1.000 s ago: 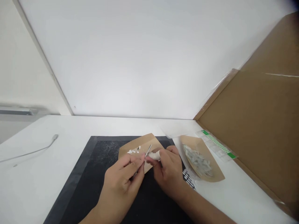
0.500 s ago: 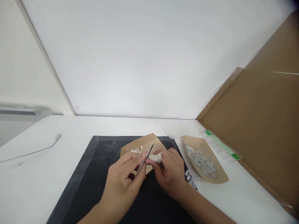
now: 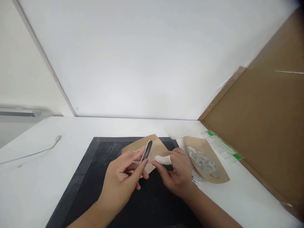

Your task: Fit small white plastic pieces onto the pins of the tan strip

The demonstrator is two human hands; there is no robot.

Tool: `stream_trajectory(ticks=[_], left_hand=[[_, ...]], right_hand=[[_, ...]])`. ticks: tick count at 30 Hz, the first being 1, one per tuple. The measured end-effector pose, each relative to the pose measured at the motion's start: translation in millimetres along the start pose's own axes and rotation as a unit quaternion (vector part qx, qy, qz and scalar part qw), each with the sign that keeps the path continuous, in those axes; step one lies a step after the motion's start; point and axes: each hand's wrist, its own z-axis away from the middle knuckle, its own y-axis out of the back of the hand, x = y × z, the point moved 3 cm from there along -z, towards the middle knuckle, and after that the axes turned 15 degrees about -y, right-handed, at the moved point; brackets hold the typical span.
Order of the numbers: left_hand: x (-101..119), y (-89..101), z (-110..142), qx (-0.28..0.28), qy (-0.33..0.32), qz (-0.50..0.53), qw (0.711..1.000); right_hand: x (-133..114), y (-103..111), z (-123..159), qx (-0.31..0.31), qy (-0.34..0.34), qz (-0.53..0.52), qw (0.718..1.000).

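My left hand [image 3: 125, 174] pinches a narrow, round-ended strip [image 3: 146, 151] between thumb and fingers. It has a dark face and a pale edge, and it slants up over a brown paper tray [image 3: 155, 144]. To the right of the strip, apart from it, is my right hand [image 3: 177, 172]. A white finger cot [image 3: 163, 160] covers its index finger, whose tip is pressed to the thumb. Whatever lies between those two fingertips is too small to make out. My left hand hides much of the paper tray.
Under both hands lies a black mat [image 3: 95, 186] on the white table [image 3: 26, 190]. A second brown paper tray [image 3: 220, 172] holds several pale, translucent pieces [image 3: 201, 160]. Behind it is a clear plastic case with a green label [image 3: 224, 145]. A cable [image 3: 33, 155] lies at left; cardboard [image 3: 266, 126] stands at right.
My hands have drawn apart, the right one shifting slightly right, away from the strip. The strip has turned so that its dark face now shows.
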Motion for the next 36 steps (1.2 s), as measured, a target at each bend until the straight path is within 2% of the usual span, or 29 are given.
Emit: stream_trajectory(ticks=[6, 13, 25, 32, 36], left_hand=[[0, -0.2, 3, -0.001, 0.016, 0.027, 0.999], [2, -1.5, 3, -0.012, 0.016, 0.032, 0.999], [1, -1.4, 4, -0.005, 0.098, 0.04, 0.994], [1, -1.4, 3, 0.009, 0.104, 0.03, 0.994], [-2, -1.2, 3, 0.018, 0.089, 0.025, 0.996]], right_hand=[[1, -2, 3, -0.028, 0.015, -0.038, 0.999], [2, -2, 2, -0.036, 0.023, -0.032, 0.999], [3, 0, -1, -0.036, 0.027, -0.026, 0.999], [6, 0, 0, -0.046, 0.016, -0.032, 0.998], [15, 6, -2, -0.032, 0.014, 0.006, 0.999]])
